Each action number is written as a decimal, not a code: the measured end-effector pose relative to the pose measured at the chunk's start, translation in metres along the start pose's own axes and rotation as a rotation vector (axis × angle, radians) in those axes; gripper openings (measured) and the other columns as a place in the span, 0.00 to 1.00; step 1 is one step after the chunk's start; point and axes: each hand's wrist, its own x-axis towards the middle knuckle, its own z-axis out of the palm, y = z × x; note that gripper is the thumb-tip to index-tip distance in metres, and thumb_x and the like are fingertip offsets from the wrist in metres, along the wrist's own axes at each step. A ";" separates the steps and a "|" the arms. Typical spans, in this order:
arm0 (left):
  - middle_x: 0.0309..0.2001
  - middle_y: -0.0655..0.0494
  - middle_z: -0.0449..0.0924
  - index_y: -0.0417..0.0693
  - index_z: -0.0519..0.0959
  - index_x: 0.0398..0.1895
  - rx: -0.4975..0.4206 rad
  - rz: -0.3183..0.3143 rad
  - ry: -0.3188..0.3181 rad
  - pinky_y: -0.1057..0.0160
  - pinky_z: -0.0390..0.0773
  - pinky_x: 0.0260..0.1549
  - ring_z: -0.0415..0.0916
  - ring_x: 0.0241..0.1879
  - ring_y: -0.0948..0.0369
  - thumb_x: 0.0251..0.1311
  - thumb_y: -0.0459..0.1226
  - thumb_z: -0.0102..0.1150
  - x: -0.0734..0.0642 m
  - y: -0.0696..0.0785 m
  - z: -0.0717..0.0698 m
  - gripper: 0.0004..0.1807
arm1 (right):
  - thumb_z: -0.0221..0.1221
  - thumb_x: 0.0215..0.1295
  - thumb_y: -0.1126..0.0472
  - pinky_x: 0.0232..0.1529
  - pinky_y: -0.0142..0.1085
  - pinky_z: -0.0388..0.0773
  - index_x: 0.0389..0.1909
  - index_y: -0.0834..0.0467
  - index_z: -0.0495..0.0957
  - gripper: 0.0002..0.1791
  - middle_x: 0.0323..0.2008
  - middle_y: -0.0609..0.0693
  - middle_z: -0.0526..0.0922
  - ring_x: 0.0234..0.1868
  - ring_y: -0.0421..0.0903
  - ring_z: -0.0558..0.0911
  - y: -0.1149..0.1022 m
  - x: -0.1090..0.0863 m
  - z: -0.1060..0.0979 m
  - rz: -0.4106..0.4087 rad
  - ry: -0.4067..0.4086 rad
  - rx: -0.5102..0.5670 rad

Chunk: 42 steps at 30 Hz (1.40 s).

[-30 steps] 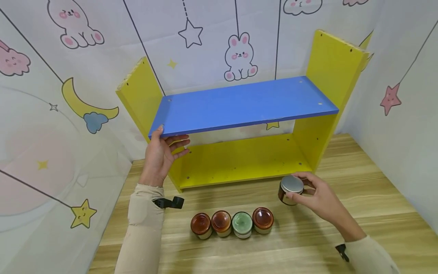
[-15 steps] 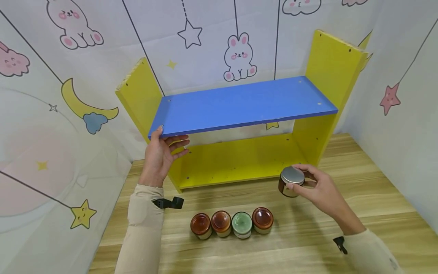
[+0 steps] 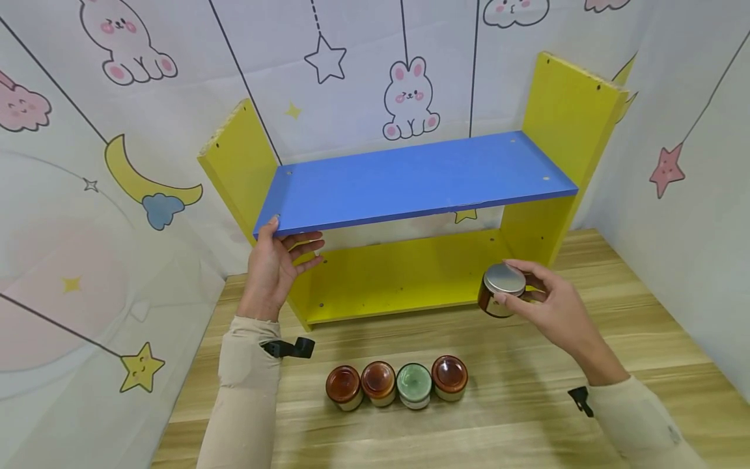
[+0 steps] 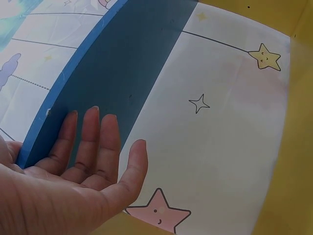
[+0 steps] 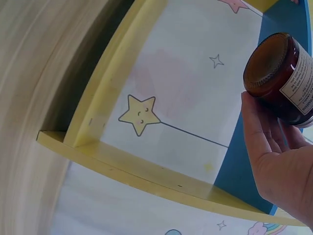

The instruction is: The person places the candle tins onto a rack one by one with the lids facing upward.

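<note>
Head view: right hand point(image 3: 553, 311) is clamped on silver-lidded jar point(image 3: 504, 290), held above table point(image 3: 650, 345); left hand point(image 3: 272, 268) grips blue shelf point(image 3: 418, 177) at its corner. Left wrist: four fingers point(image 4: 88, 139) apart, beneath shelf. Right wrist: jar's dark base shows.

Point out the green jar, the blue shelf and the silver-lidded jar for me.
Green jar point(image 3: 414, 382): head view, on its round top.
Blue shelf point(image 3: 418, 177): head view, on its upper face.
Silver-lidded jar point(image 3: 503, 283): head view, on its lid.

cartoon backdrop point(image 3: 351, 117), yellow moon print point(image 3: 122, 169), wood-grain table point(image 3: 633, 312)
</note>
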 end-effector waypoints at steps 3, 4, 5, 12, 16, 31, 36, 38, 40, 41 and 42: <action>0.47 0.53 0.83 0.50 0.54 0.77 -0.001 -0.002 -0.001 0.45 0.74 0.59 0.81 0.52 0.54 0.79 0.58 0.32 0.000 0.000 0.000 0.33 | 0.69 0.65 0.60 0.48 0.20 0.77 0.67 0.60 0.73 0.30 0.58 0.61 0.79 0.49 0.31 0.80 -0.003 0.004 -0.002 -0.004 0.009 0.001; 0.47 0.53 0.83 0.50 0.54 0.77 0.000 -0.002 0.000 0.46 0.75 0.59 0.81 0.51 0.54 0.79 0.58 0.32 0.000 0.000 0.000 0.33 | 0.69 0.65 0.60 0.48 0.20 0.77 0.67 0.61 0.73 0.30 0.57 0.61 0.79 0.50 0.31 0.79 -0.004 0.005 -0.003 -0.004 0.011 -0.001; 0.47 0.53 0.83 0.50 0.54 0.77 -0.001 -0.002 0.001 0.46 0.76 0.58 0.81 0.51 0.54 0.79 0.58 0.32 0.000 0.000 0.000 0.33 | 0.69 0.65 0.60 0.49 0.20 0.76 0.67 0.61 0.74 0.30 0.57 0.60 0.79 0.50 0.31 0.79 -0.005 0.006 -0.003 -0.004 0.013 -0.005; 0.47 0.53 0.83 0.50 0.54 0.77 -0.001 -0.006 0.003 0.47 0.77 0.57 0.81 0.51 0.54 0.79 0.58 0.32 0.001 0.000 0.001 0.33 | 0.69 0.65 0.61 0.49 0.20 0.76 0.66 0.61 0.74 0.29 0.56 0.59 0.79 0.49 0.34 0.80 -0.013 0.013 -0.009 -0.025 0.033 -0.005; 0.47 0.53 0.83 0.50 0.54 0.77 0.003 -0.005 0.001 0.44 0.74 0.60 0.81 0.52 0.54 0.79 0.58 0.32 0.001 0.000 0.002 0.33 | 0.68 0.65 0.62 0.49 0.20 0.76 0.67 0.59 0.74 0.29 0.56 0.58 0.79 0.50 0.35 0.80 -0.020 0.017 -0.012 -0.030 0.052 0.005; 0.48 0.52 0.83 0.51 0.49 0.80 -0.016 -0.014 0.009 0.46 0.75 0.59 0.81 0.52 0.53 0.79 0.58 0.33 0.001 0.000 0.000 0.35 | 0.67 0.66 0.64 0.49 0.20 0.76 0.66 0.56 0.76 0.27 0.54 0.48 0.79 0.49 0.41 0.79 -0.046 0.036 -0.022 -0.081 0.108 0.037; 0.48 0.52 0.83 0.52 0.49 0.80 -0.014 -0.015 0.009 0.45 0.74 0.60 0.81 0.52 0.53 0.79 0.58 0.33 0.001 -0.001 -0.001 0.35 | 0.66 0.66 0.64 0.48 0.21 0.76 0.66 0.56 0.76 0.27 0.53 0.46 0.80 0.49 0.42 0.79 -0.053 0.042 -0.025 -0.101 0.130 0.047; 0.48 0.52 0.83 0.52 0.49 0.80 -0.014 -0.012 0.006 0.43 0.72 0.62 0.81 0.52 0.53 0.79 0.58 0.33 0.001 -0.001 -0.001 0.35 | 0.66 0.66 0.64 0.48 0.21 0.76 0.67 0.55 0.76 0.27 0.53 0.46 0.79 0.49 0.42 0.79 -0.056 0.045 -0.027 -0.108 0.142 0.053; 0.48 0.52 0.83 0.52 0.49 0.79 -0.014 -0.010 0.004 0.42 0.71 0.63 0.81 0.52 0.53 0.79 0.58 0.33 0.001 -0.001 -0.001 0.35 | 0.66 0.66 0.65 0.48 0.21 0.75 0.67 0.56 0.76 0.28 0.54 0.45 0.79 0.49 0.42 0.79 -0.059 0.047 -0.029 -0.116 0.155 0.053; 0.49 0.52 0.83 0.52 0.49 0.79 -0.015 -0.009 0.003 0.42 0.70 0.64 0.81 0.52 0.53 0.79 0.58 0.33 0.001 -0.001 -0.001 0.35 | 0.67 0.65 0.65 0.48 0.21 0.75 0.67 0.56 0.76 0.28 0.54 0.45 0.79 0.49 0.41 0.79 -0.061 0.048 -0.030 -0.118 0.162 0.053; 0.49 0.52 0.83 0.52 0.49 0.79 -0.017 -0.009 0.002 0.42 0.70 0.64 0.81 0.52 0.53 0.79 0.58 0.33 0.001 -0.001 -0.001 0.35 | 0.67 0.65 0.65 0.48 0.21 0.75 0.67 0.56 0.76 0.29 0.54 0.45 0.80 0.50 0.41 0.79 -0.062 0.049 -0.031 -0.119 0.168 0.054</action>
